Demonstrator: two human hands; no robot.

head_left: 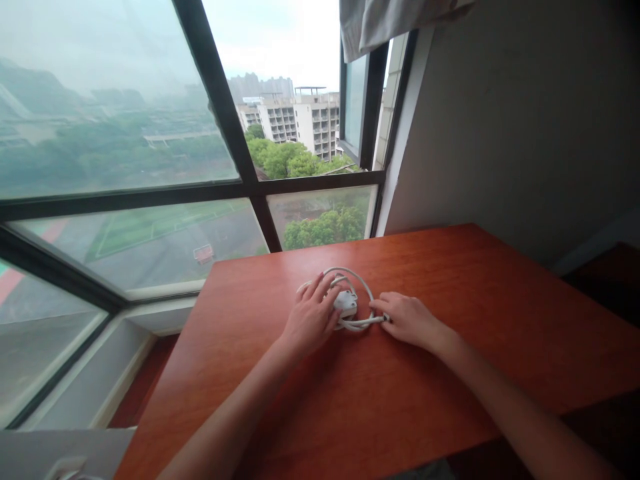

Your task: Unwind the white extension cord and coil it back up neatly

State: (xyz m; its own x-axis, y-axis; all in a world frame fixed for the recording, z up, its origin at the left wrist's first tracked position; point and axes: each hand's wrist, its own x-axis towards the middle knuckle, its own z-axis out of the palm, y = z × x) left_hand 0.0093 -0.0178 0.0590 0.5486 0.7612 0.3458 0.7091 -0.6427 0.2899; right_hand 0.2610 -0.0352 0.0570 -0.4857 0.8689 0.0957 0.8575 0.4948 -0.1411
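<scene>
A white power strip (pixel 346 303) lies on the wooden table, partly hidden under my left hand. Its white cable (pixel 364 279) loops loosely around it. My left hand (pixel 311 313) rests over the strip and coils, thumb on the near side and fingers on the far side, holding them against the tabletop. To the right, my right hand (pixel 404 316) pinches the cable near a small dark-tipped end between thumb and fingers. What lies beneath the left palm is hidden.
The reddish-brown table (pixel 240 373) stretches around both hands. Behind it and to the left stand dark-framed windows (pixel 254 190), one pane swung open. A grey wall (pixel 500 133) rises at the right, and a curtain (pixel 395 23) hangs at the top.
</scene>
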